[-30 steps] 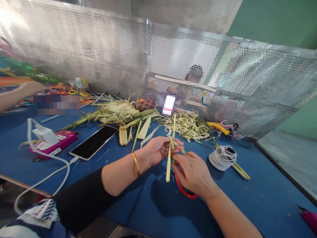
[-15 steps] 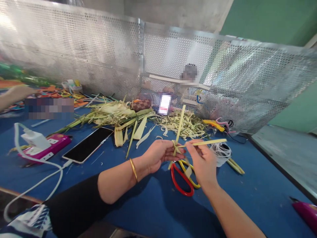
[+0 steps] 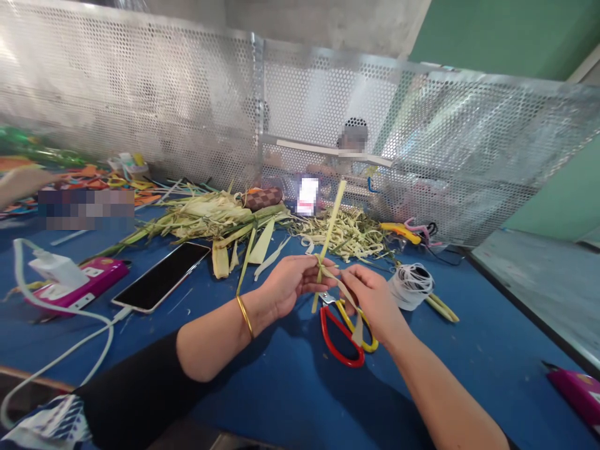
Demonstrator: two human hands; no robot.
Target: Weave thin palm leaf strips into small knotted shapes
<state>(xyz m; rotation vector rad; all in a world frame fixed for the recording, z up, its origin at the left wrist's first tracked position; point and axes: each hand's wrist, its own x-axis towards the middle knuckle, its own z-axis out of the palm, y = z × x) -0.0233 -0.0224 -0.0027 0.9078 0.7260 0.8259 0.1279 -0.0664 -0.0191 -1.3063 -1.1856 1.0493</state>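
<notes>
My left hand (image 3: 291, 284) pinches a pale green palm leaf strip (image 3: 329, 232) where it is knotted, its long end pointing up and away. My right hand (image 3: 375, 300) is closed on the loose end of the same strip, which bends down past my fingers. Both hands hover just above the blue table (image 3: 290, 387). Scissors with a red and a yellow handle (image 3: 344, 328) lie on the table right under my hands. A gold bangle circles my left wrist.
A heap of palm leaves (image 3: 210, 215) and cut strips (image 3: 349, 234) lies behind my hands. A phone (image 3: 162, 276), a pink power strip with a charger (image 3: 77, 281), a white cord coil (image 3: 410, 284) and a pink object (image 3: 574, 387) sit around. A perforated metal screen (image 3: 187, 112) stands behind; another person's hand (image 3: 21, 184) is far left.
My right hand first swung the strip's free end out to the right, then brought it back down toward the knot. The scissors, hidden under my hands a second ago, now show.
</notes>
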